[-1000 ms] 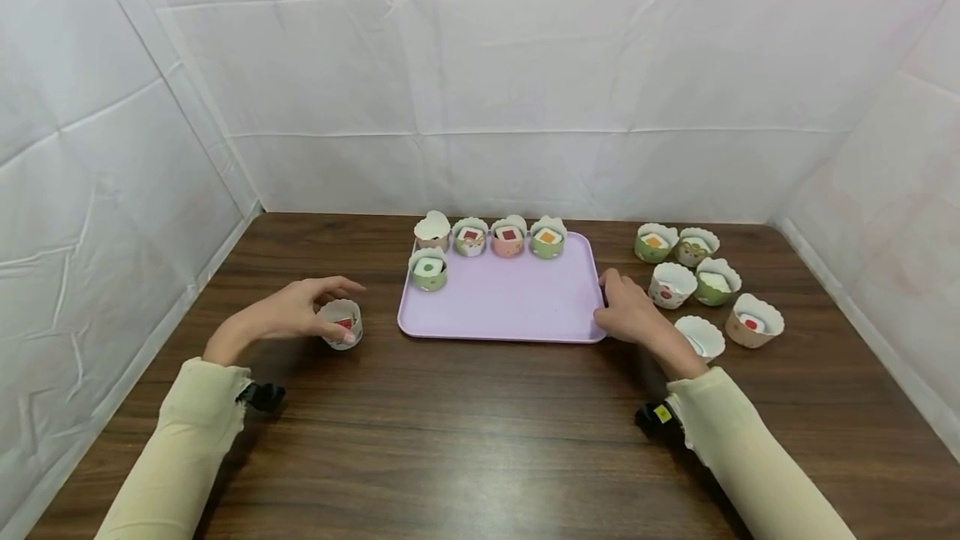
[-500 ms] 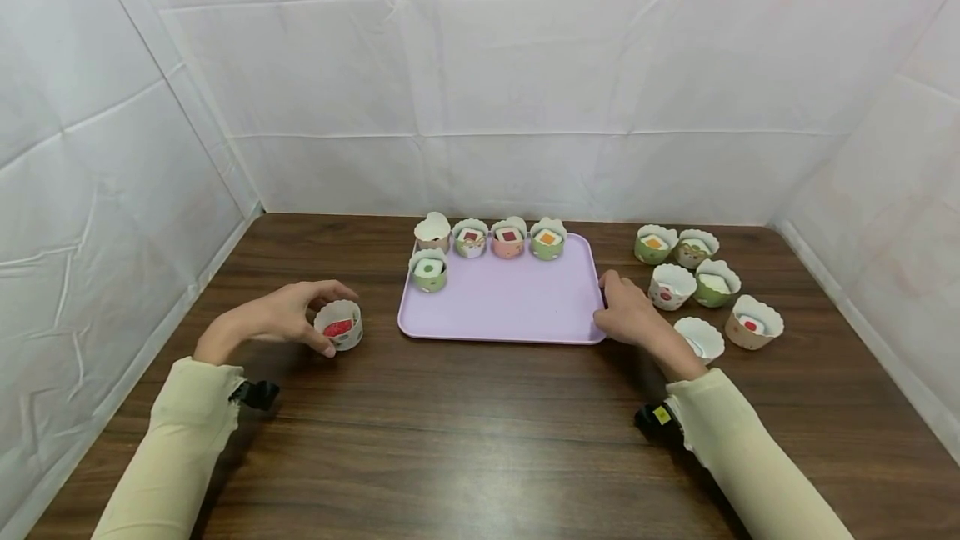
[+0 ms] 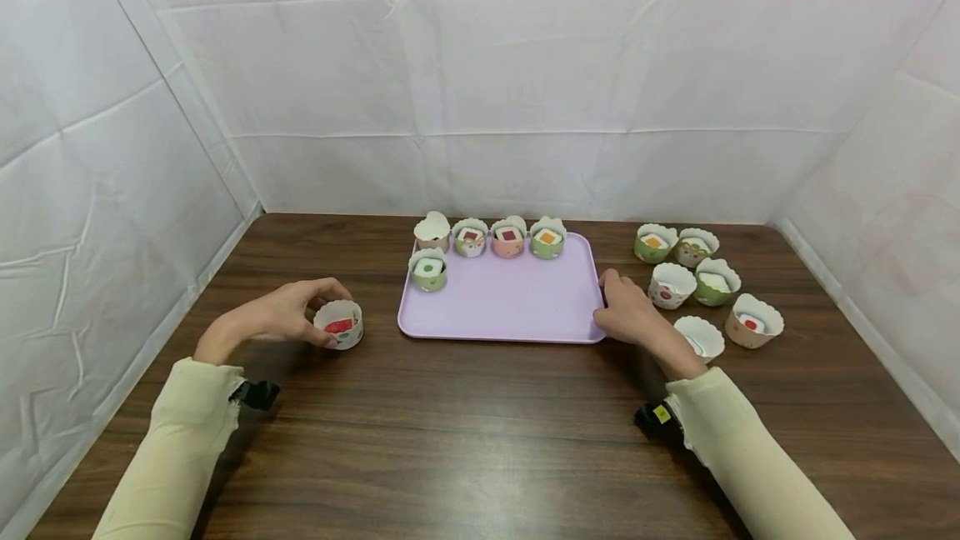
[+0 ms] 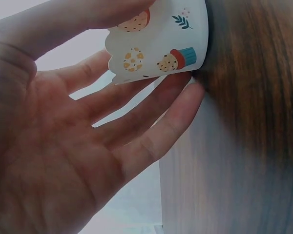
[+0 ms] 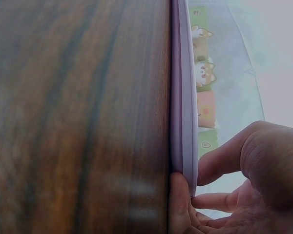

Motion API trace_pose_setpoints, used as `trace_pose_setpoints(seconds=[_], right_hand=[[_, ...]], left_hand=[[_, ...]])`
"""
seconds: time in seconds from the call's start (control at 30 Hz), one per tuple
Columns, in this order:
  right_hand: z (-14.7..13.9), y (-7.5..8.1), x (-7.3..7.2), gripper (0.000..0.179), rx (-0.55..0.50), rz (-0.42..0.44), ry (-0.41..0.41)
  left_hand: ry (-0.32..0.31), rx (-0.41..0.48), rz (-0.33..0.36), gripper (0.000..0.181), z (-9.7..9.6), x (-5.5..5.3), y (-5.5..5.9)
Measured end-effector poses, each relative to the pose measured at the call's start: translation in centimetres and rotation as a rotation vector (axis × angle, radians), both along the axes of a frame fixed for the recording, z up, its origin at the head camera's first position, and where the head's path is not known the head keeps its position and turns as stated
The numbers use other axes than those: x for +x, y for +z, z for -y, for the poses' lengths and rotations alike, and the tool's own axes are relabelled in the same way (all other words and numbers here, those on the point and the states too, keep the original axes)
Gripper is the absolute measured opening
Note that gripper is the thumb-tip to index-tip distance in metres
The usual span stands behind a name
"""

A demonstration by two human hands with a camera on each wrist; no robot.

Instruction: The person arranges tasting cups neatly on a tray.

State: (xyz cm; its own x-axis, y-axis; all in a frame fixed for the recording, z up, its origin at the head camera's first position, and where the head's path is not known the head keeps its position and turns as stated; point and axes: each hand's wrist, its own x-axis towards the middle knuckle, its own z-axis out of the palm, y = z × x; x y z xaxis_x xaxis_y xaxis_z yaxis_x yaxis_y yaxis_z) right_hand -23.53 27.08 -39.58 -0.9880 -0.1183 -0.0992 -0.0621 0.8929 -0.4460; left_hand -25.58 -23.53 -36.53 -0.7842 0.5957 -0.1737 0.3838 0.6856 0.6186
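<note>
My left hand (image 3: 288,312) holds a white paper baking cup (image 3: 352,337) on the table, left of the tray. A red piece lies in this cup, and small cupcake prints show on its side in the left wrist view. The thumb lies on the near side and the fingers reach around behind. At the right edge of the lilac tray (image 3: 517,298), my right hand (image 3: 632,308) grips the rim. From the right wrist, the thumb shows over the tray's rim (image 5: 189,97), with fingers curled below it.
On the tray's back left stand several paper cups, including a green one (image 3: 429,273) in front and another green one (image 3: 547,242) at the row's right end. More cups, including a tan one (image 3: 752,328), stand right of the tray.
The left thumb has moved off the front of the cup, left around its side, and now rests against it. My right hand stays at the tray's edge.
</note>
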Motion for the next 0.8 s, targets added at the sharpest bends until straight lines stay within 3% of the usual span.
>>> trace_pose_setpoints(seconds=[0.33, 0.53, 0.8], right_hand=[[-0.05, -0.06, -0.06, 0.052, 0.003, -0.003, 0.004], [-0.10, 0.12, -0.05, 0.052, 0.004, 0.010, 0.003], [-0.11, 0.03, -0.04, 0.052, 0.004, 0.012, 0.002]], left_hand=[[-0.001, 0.020, -0.032, 0.051, -0.04, 0.13, 0.11], [0.037, 0.036, -0.065, 0.051, 0.03, 0.33, 0.44], [0.072, 0.138, -0.108, 0.045, -0.02, 0.34, 0.48]])
